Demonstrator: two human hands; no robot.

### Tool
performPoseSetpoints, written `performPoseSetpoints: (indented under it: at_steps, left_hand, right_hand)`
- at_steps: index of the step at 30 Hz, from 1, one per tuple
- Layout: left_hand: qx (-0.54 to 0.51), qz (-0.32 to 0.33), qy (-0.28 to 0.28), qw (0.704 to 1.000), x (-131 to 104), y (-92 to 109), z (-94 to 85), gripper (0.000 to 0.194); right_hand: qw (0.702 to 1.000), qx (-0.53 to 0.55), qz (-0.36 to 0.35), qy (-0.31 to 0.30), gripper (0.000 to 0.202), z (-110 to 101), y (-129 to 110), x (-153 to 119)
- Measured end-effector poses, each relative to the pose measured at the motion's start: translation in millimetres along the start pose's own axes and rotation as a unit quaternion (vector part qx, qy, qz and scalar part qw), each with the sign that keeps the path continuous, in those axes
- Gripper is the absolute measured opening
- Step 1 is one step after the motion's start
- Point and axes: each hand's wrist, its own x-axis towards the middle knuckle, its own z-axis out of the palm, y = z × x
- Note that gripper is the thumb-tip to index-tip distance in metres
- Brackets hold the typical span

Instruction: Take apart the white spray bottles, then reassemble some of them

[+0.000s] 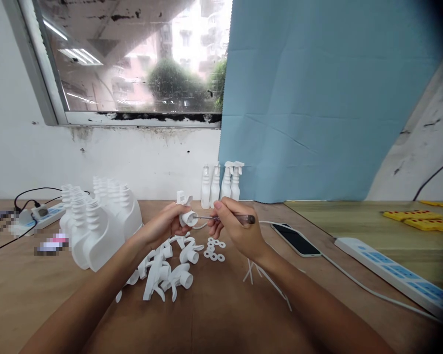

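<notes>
My left hand [169, 220] is closed around a white spray bottle trigger head [187, 218], its round collar turned to the right. In my right hand [234, 223] is a screwdriver [244, 219] with a brown handle. Its thin metal shaft points left, and the tip reaches the collar opening; how far inside it goes I cannot tell. Below my hands lies a heap of loose white trigger heads [162, 270]. Several small white ring washers [214, 257] lie to the right of the heap. Thin white tubes [269, 280] are partly hidden by my right forearm.
White bottles without heads [96, 231] stand at left, and several bottles with heads [226, 187] by the wall. A phone [296, 239], white cable and power strip [395, 273] lie at right. Another power strip [49, 215] is far left, yellow pieces [424, 221] far right.
</notes>
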Motion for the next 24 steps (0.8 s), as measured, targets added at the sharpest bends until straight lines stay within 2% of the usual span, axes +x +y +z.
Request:
performPoseSetpoints:
  at_steps: [5,9,12,15,17,19,21,24]
  left_hand:
    - [-0.023,-0.026,-0.017,0.999,2,-1,-2.4,0.016]
    - [-0.057,-0.048,-0.022,0.997,1,5,-3.8,0.017]
    - [-0.078,-0.065,-0.033,0.994,1,8,-5.1,0.018]
    - [-0.101,-0.079,-0.047,0.991,2,8,-8.2,0.021]
    - [-0.109,-0.088,-0.051,0.989,3,6,-11.6,0.020]
    - [-0.101,-0.096,-0.050,0.989,5,4,-15.9,0.021]
    - [-0.080,-0.102,-0.045,0.991,7,1,-20.4,0.024]
    - [-0.042,-0.105,-0.040,0.993,10,-4,-27.4,0.033]
  right_hand:
    - [0.994,0.088,0.067,-0.005,0.039,-1,1,7]
    - [0.991,0.122,0.049,-0.027,0.035,3,7,9]
    - [0.993,0.095,-0.004,-0.067,0.030,6,12,7]
    - [0.989,-0.025,-0.111,-0.095,0.022,5,16,7]
    - [0.961,-0.128,-0.214,-0.124,0.016,2,18,10]
    - [0.917,-0.202,-0.294,-0.176,0.023,-3,21,14]
    - [0.892,-0.238,-0.315,-0.222,0.029,-5,24,17]
    - [0.897,-0.241,-0.293,-0.226,0.029,-4,28,18]
